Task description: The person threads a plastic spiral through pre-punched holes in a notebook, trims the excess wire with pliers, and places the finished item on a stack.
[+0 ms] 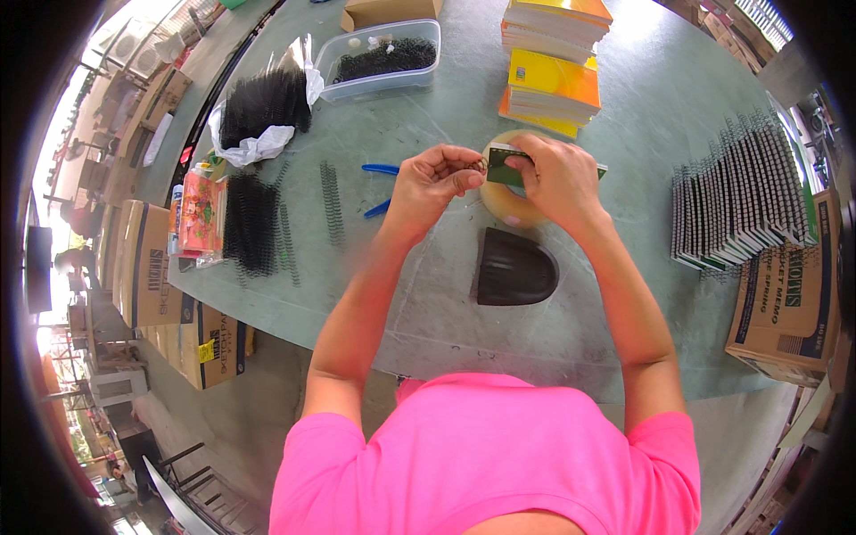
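My right hand (pixel 562 174) grips a small dark green notepad (pixel 504 166) with a row of punched holes along its upper edge. My left hand (pixel 432 185) is closed in a pinch at the notepad's left end; what lies between the fingertips is too small to make out. Beneath the notepad and my right hand is a pale yellow ring, like a roll of tape (pixel 499 207). A blue-handled tool (pixel 381 168) is partly hidden behind my left hand. Nearer to me, a black rounded molded piece (pixel 517 267) rests on the table.
Black spiral coils (pixel 252 223) lie at the left, below a bagged bundle of coils (pixel 266 107). A clear plastic tub (pixel 423 78) holds black pieces. Yellow-orange pads (pixel 553 80) are stacked at the back. Coil-bound pads (pixel 740 201) stand at the right beside a cardboard box (pixel 780 303).
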The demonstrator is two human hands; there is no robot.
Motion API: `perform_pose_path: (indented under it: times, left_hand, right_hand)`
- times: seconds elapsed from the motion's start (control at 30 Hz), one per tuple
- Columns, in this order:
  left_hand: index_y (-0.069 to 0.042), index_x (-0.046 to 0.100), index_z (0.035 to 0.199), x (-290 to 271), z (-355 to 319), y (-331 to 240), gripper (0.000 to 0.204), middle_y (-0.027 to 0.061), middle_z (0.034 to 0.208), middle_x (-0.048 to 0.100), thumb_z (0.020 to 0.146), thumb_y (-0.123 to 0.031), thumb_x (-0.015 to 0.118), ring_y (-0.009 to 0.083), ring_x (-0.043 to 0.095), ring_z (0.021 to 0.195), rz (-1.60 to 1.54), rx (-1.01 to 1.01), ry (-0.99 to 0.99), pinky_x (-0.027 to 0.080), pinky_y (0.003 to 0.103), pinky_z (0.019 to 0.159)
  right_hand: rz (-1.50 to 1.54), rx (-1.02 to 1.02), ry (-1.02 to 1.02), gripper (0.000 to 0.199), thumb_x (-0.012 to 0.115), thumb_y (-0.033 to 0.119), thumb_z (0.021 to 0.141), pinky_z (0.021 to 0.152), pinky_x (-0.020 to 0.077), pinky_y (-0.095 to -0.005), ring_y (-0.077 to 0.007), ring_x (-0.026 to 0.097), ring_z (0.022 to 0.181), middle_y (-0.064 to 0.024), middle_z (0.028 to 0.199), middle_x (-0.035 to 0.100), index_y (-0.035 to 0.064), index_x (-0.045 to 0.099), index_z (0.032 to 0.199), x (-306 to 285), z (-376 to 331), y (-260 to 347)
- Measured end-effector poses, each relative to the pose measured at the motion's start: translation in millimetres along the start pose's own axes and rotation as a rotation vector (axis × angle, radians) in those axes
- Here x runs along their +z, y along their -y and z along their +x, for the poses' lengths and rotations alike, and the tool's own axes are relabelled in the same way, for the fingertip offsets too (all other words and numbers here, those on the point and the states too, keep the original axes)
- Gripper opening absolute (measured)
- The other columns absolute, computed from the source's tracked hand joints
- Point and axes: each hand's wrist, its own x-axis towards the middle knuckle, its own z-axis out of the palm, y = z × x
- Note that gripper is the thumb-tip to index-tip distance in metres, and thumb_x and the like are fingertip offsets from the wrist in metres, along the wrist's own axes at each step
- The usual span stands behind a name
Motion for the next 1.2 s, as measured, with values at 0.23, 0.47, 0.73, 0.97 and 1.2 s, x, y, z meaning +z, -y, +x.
perform_pose_path:
  times: [0.23, 0.47, 0.73, 0.97, 1.2]
  left_hand:
    - [0.000, 0.062, 0.100, -8.3, -8.3, 4.2, 0.022, 0.0061, 0.090, 0.065, 0.081, -0.008, 0.069, 0.0094, 0.058, 0.079, -0.140, 0.012, 0.000, 0.047, 0.024, 0.070]
    - [0.001, 0.064, 0.101, 4.0, -11.2, -3.4, 0.019, 0.0047, 0.091, 0.066, 0.086, -0.010, 0.065, 0.0086, 0.058, 0.082, 0.156, 0.126, -0.086, 0.047, 0.023, 0.072]
    - [0.003, 0.065, 0.094, 25.1, -10.2, -14.4, 0.013, 0.0055, 0.078, 0.064, 0.086, -0.008, 0.064, 0.0096, 0.058, 0.063, 0.304, 0.063, -0.269, 0.048, 0.021, 0.061]
    - [0.001, 0.063, 0.087, 13.0, -0.4, -4.9, 0.008, 0.0033, 0.073, 0.061, 0.082, -0.004, 0.067, 0.0096, 0.058, 0.065, 0.835, 0.664, -0.315, 0.048, 0.020, 0.064]
    - [0.001, 0.065, 0.089, 17.7, -10.0, -23.4, 0.010, 0.0052, 0.077, 0.064, 0.080, -0.001, 0.068, 0.0086, 0.059, 0.068, 0.552, 0.249, -0.208, 0.048, 0.022, 0.065]
  right_hand:
    - [0.048, -0.030, -0.034, 0.014, 0.063, 0.017, 0.078, 0.065, 0.0473, -0.0398, -0.0282, 0.063, 0.076, -0.0063, 0.083, 0.067, 0.0126, 0.065, 0.092, 1.5, -4.9, 2.2]
    - [0.040, -0.005, 0.017, 0.014, 0.062, 0.019, 0.080, 0.067, 0.0465, -0.0386, -0.0259, 0.064, 0.079, -0.0068, 0.083, 0.067, 0.0118, 0.067, 0.091, -2.7, -7.6, 8.2]
    - [0.097, -0.015, -0.010, 0.015, 0.060, 0.021, 0.082, 0.065, 0.0467, -0.0386, -0.0258, 0.064, 0.076, -0.0069, 0.079, 0.067, 0.0130, 0.067, 0.093, 0.2, -7.8, 4.6]
    - [0.069, -0.074, 0.076, 0.016, 0.061, 0.021, 0.081, 0.063, 0.0476, -0.0390, -0.0265, 0.064, 0.074, -0.0073, 0.078, 0.066, 0.0134, 0.067, 0.094, -2.1, -5.8, 12.9]
    - [0.079, 0.038, 0.020, 0.017, 0.060, 0.018, 0.081, 0.064, 0.0486, -0.0394, -0.0274, 0.064, 0.074, -0.0064, 0.079, 0.067, 0.0158, 0.067, 0.096, -1.2, 0.0, 5.7]
